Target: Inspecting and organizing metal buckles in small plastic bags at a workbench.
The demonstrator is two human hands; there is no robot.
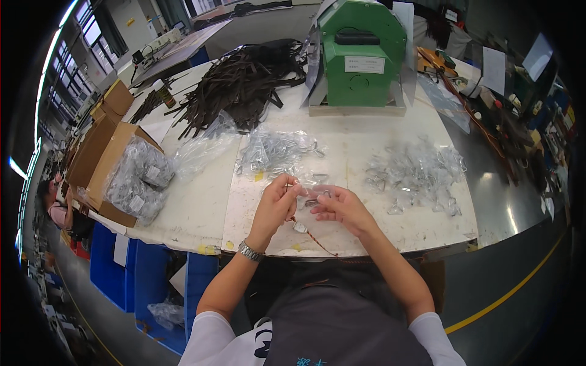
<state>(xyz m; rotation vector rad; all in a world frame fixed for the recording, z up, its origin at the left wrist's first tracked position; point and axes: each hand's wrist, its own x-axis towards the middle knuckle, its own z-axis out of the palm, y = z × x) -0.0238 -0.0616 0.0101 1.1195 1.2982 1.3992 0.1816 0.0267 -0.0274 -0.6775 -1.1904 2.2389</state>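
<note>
Clear plastic bag (311,192) at frame centre, pinched between left hand (276,204) and right hand (340,206), fingers clamped on it above the bench (195,207); metal clips (415,174) lie right.

Bare table (201,207) lies open left of the hands, while bagged clips (278,152) crowd just beyond, loose clips (418,174) sit right, and a green machine (360,55) blocks the far side.

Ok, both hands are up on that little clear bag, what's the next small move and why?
Probably spread the mouth of the small clear bag a little wider. The left hand and right hand pinch it from either side just above the table, and a small metal piece lies right below them, not yet inside.
</note>
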